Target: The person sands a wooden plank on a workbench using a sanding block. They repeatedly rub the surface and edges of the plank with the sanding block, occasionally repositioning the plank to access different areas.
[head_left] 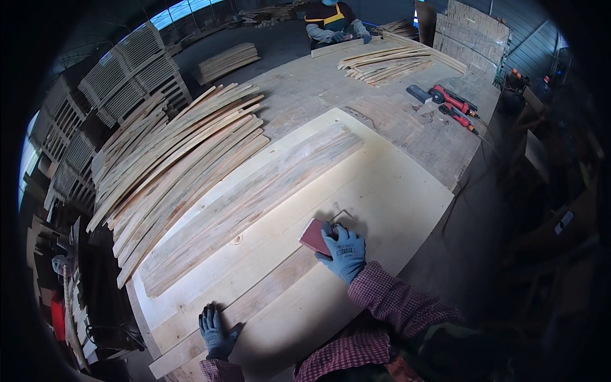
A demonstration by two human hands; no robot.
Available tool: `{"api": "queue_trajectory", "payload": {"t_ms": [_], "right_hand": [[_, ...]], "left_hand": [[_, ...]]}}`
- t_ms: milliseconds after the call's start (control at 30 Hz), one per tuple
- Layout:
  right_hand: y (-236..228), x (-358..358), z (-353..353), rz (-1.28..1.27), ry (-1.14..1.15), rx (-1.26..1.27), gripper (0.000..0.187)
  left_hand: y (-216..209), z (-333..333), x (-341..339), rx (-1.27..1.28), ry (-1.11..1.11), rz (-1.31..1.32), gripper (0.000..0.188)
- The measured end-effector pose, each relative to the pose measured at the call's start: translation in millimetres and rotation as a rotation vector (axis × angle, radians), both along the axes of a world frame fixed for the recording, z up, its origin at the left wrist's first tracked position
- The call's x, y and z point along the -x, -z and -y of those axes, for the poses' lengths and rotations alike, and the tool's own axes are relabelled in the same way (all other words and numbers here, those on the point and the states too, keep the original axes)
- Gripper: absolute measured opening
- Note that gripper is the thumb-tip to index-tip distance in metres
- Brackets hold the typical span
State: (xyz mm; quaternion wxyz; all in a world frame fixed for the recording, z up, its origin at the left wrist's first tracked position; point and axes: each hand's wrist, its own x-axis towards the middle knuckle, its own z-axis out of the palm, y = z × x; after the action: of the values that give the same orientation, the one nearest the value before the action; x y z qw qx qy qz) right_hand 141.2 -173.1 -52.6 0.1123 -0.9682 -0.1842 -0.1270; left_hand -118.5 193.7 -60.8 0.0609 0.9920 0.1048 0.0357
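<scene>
My right hand (345, 256), in a blue-grey work glove, grips a reddish-brown sanding block (315, 236) against the upper end of a narrow wooden plank (270, 288). Lower down, my left hand (217, 336), gloved alike, lies on that plank's near end with its fingers stretched out. The plank rests on a pale wooden sheet (398, 191). Beyond it, several greyish, weathered boards (254, 204) lie side by side on the sheet. A thin angular shape, too small to identify, shows just above the block.
A large pile of slats (184, 165) stands left of the sheet. Red power tools (455, 102) with cords and a dark block (419, 93) lie on the worktable (299, 83) at the far right. Across it, another person (332, 25) handles wood near more slats (388, 63).
</scene>
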Motion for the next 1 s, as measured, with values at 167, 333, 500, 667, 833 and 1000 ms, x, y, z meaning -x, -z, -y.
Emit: {"api": "queue_trajectory", "payload": {"t_ms": [167,333,500,667,833,1000], "right_hand": [[-8.5,-82.4,20.0,-0.154,0.221,0.022,0.075],[-6.9,-87.3,35.6,-0.268,0.174,-0.036,0.076],[14.1,-40.6,74.3,-0.201,0.183,-0.123,0.072],[18.6,-76.9,54.2,-0.148,0.217,-0.055,0.074],[29.5,-98.5,40.4,-0.029,0.167,-0.095,0.074],[16.4,-11.8,82.4,-0.014,0.112,-0.102,0.074]], "left_hand": [[13.2,-9.3,-3.6,-0.032,0.064,0.044,0.096],[15.7,-7.7,0.3,-0.006,0.001,0.02,0.096],[1.6,-1.2,2.7,0.072,-0.018,-0.023,0.089],[8.6,-4.6,-0.4,0.075,0.024,-0.018,0.087],[-10.6,7.4,-6.6,0.115,-0.02,-0.005,0.088],[8.4,1.7,2.6,0.066,-0.031,0.047,0.09]]}}
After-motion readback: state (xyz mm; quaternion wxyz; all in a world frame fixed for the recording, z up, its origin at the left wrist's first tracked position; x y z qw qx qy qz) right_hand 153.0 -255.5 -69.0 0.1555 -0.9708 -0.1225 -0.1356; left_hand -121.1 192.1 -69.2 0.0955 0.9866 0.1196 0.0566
